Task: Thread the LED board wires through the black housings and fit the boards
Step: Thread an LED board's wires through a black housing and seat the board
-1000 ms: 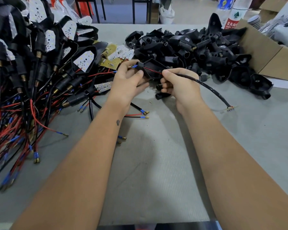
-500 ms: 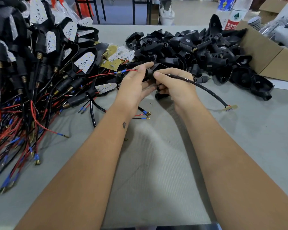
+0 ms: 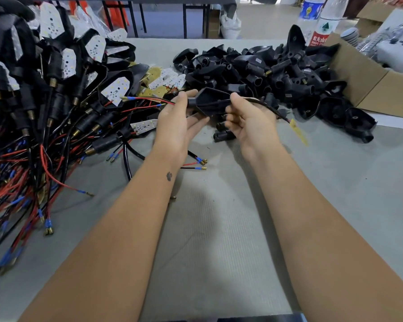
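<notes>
Here, in the head view, the left hand [image 3: 176, 126] pinches the red and black wires [image 3: 149, 101] leaving the black housing's [image 3: 209, 102] neck, held above the tabletop [image 3: 219, 228]. The right hand [image 3: 249, 122] grips the housing's wide end, cable [image 3: 272, 110] and yellow board [image 3: 298, 133] trailing right. Better to pull steadily, keeping the cable straight.

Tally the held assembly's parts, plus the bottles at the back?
Black housing: 1
Black cable: 1
Yellow LED board on the cable end: 1
Blue-label bottle: 1
Red-label bottle: 1
Total: 5
</notes>
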